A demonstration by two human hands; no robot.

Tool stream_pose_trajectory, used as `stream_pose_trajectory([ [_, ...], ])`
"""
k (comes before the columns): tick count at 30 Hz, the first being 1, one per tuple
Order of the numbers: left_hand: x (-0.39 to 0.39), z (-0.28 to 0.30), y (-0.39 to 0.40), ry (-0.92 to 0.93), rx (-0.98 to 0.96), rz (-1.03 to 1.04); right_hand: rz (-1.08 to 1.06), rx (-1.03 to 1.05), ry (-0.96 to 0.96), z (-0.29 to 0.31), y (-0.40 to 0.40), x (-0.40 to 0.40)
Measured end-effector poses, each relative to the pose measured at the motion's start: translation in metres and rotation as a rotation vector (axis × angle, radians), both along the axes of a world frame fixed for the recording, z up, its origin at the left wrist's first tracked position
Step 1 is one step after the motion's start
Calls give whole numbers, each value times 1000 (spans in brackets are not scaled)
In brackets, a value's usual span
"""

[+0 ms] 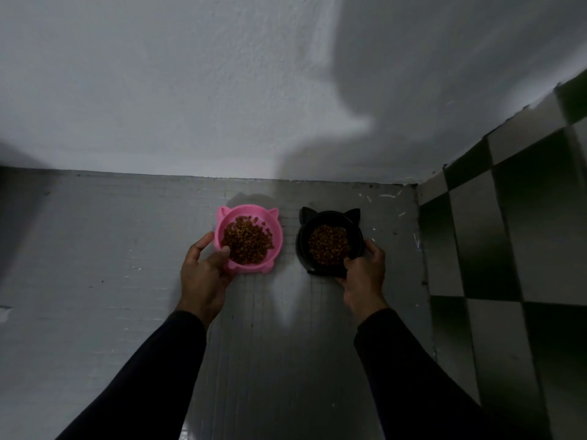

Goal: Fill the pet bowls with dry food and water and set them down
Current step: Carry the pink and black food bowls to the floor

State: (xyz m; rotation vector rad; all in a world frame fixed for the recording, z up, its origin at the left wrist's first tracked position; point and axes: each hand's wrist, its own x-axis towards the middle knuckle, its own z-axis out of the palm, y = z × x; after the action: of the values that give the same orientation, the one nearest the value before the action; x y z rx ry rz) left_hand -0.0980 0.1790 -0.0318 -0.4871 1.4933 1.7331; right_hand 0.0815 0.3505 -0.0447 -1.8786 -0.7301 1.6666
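Note:
A pink cat-eared bowl (273, 228) holding brown dry food (247, 241) stands on the grey floor (127, 265) near the wall. My left hand (203, 274) grips its near left rim, thumb over the edge. To the right stands a black cat-eared bowl (305, 239), also with dry food (328, 244) in it. My right hand (365, 271) holds its near right rim, fingers curled round the side. Both bowls sit level, a small gap apart. No water is in view.
A white wall (222, 90) rises just behind the bowls. A dark and light checkered tiled floor (508, 249) begins to the right of the black bowl. Grey floor stretches to the left and toward me.

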Motion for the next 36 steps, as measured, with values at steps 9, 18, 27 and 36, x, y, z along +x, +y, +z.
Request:
stream_pose_trajectory([
  [9, -5, -19, 2, 214, -117, -61, 212, 152, -290, 12, 3, 1],
  [18, -11, -28, 2, 435, -443, -147, 284, 253, -478, 8, 7, 8],
  [27, -9, -19, -5, 599, -637, -213, 357, 262, -564, 1, 13, 16],
  [36, -4, -7, -6, 606, -618, -240, 418, 252, -589, -3, 15, 20],
])
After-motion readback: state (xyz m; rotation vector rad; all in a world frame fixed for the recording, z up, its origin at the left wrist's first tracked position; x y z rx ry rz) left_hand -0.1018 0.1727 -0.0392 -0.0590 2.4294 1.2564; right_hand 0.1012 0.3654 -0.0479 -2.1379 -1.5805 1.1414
